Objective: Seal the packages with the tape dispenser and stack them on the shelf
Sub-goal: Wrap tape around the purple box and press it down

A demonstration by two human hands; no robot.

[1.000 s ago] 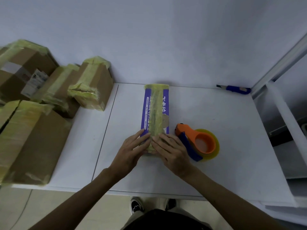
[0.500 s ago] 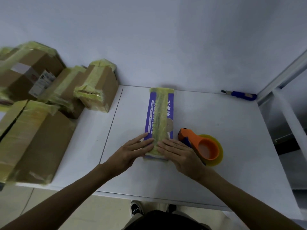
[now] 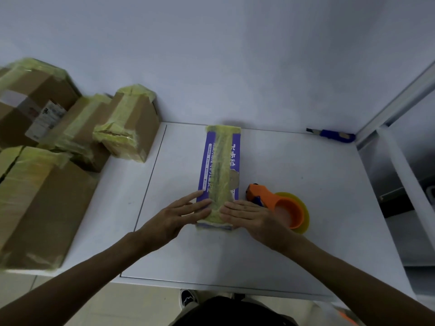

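A long purple box (image 3: 220, 165) lies lengthwise on the white table (image 3: 306, 184), with a strip of yellowish tape running down its top and over both ends. My left hand (image 3: 174, 215) and my right hand (image 3: 251, 216) lie flat with straight fingers on the box's near end, pressing the tape down from either side. The orange tape dispenser (image 3: 280, 207) with its yellow tape roll lies on the table just right of my right hand, touched by neither hand.
Several taped brown cardboard boxes (image 3: 124, 125) are piled at the left, the largest (image 3: 35, 203) at the near left edge. A blue utility knife (image 3: 334, 134) lies at the table's far right corner. A white shelf frame (image 3: 404, 170) stands at the right.
Both hands stay pressed on the box's near end, sliding slightly along the tape. The camera view has shifted a little; the box and dispenser have not moved.
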